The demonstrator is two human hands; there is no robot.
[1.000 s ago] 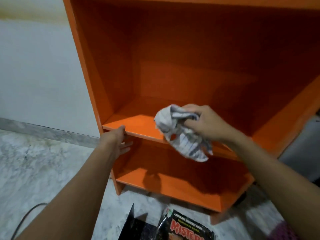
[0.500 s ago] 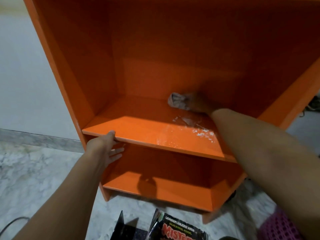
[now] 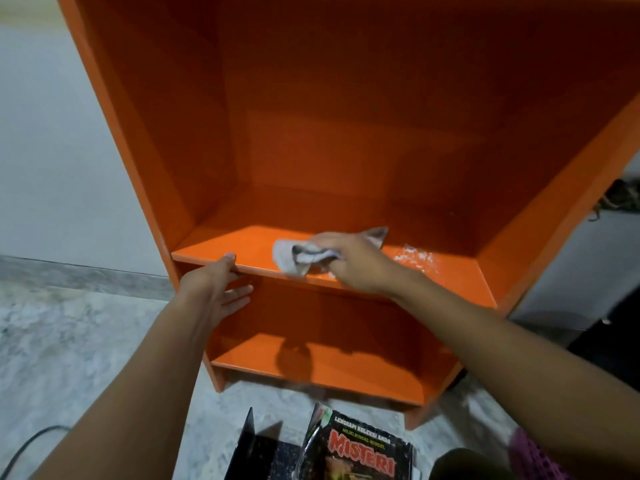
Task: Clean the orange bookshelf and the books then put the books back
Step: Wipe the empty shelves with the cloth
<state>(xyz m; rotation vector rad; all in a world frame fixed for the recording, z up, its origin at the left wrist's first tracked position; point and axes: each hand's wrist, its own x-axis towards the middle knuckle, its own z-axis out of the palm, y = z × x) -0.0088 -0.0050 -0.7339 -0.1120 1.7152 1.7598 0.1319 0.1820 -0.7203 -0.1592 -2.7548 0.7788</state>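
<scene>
On the middle board [image 3: 242, 247] of the orange bookshelf [image 3: 138, 150], close to its front edge and about halfway along, the right hand [image 3: 360, 263] grips a bunched grey-white cloth [image 3: 298, 259] and presses it flat to the surface, the wad sticking out on the side toward the bookshelf's left wall. A wet, glistening patch [image 3: 415, 259] lies on the same board on the other side of that hand, toward the right wall. The board's long axis runs wall to wall, so the stroke in hand looks to be a sweep along that line, with the dry-looking stretch ahead of the cloth. The left hand [image 3: 214, 289] is at the board's front-left corner, its thumb resting on the front lip and its fingers spread straight beneath, holding nothing; it appears to be steadying the bookshelf, and the cloth is nearing it. The lower board [image 3: 346, 368] is bare. The books [image 3: 360, 452] lie on the floor just in front of the bookshelf's base, not yet returned, so the task seems to be in its wiping stage.
</scene>
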